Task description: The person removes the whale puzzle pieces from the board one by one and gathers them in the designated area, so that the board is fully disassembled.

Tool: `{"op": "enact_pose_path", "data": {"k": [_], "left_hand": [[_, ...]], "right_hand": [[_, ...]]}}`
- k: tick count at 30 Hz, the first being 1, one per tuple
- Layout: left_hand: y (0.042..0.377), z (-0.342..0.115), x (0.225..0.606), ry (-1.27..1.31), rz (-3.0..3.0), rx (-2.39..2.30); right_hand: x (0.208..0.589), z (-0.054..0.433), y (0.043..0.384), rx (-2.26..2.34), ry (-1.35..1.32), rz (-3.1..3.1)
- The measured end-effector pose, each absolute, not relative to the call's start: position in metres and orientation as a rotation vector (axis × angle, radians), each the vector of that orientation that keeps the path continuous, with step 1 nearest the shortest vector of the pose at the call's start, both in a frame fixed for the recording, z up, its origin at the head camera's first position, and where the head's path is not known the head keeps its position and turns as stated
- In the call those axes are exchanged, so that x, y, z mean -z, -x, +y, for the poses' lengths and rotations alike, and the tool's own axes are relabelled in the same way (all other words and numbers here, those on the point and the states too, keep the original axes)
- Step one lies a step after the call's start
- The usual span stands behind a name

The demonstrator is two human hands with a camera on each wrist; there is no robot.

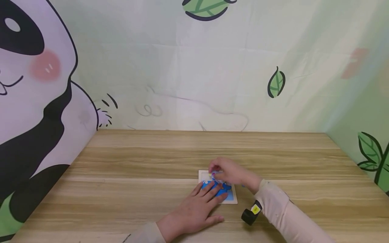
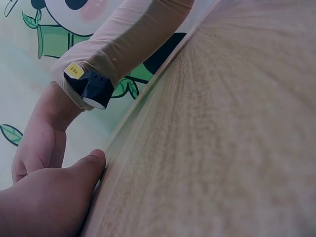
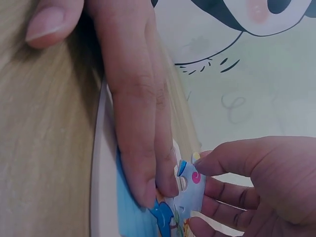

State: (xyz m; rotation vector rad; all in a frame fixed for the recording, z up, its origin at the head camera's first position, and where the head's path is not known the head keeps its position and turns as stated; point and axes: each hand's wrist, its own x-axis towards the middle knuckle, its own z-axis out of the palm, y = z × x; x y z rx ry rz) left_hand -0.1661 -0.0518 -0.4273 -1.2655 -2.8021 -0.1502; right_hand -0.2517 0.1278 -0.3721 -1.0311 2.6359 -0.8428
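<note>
A small framed jigsaw puzzle (image 1: 231, 197) with a pale border and blue picture pieces lies on the wooden table. My left hand (image 1: 199, 206) rests flat over its lower left part, fingers spread across the blue pieces. In the right wrist view, the left fingers (image 3: 133, 113) press along the picture. My right hand (image 1: 232, 172) pinches a light-blue puzzle piece (image 3: 193, 185) with a pink swirl between thumb and fingers, at the puzzle's upper part. A pale bare patch of the tray shows at its upper left corner. Much of the picture is hidden under both hands.
The wood-grain table (image 1: 136, 158) runs back to a wall (image 1: 194, 84) printed with leaves and a panda. A black wrist camera (image 1: 250, 216) with a yellow label sits on the right forearm. A small bit of blue shows beside the right wrist.
</note>
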Motion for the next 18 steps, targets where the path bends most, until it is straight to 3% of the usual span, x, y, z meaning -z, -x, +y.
{"op": "enact_pose_path", "data": {"k": [18], "left_hand": [[0.167,-0.051,0.429,1.272,-2.838,0.178]], "right_hand": [[0.385,0.144,0.255,1.000,0.969,2.681]]}}
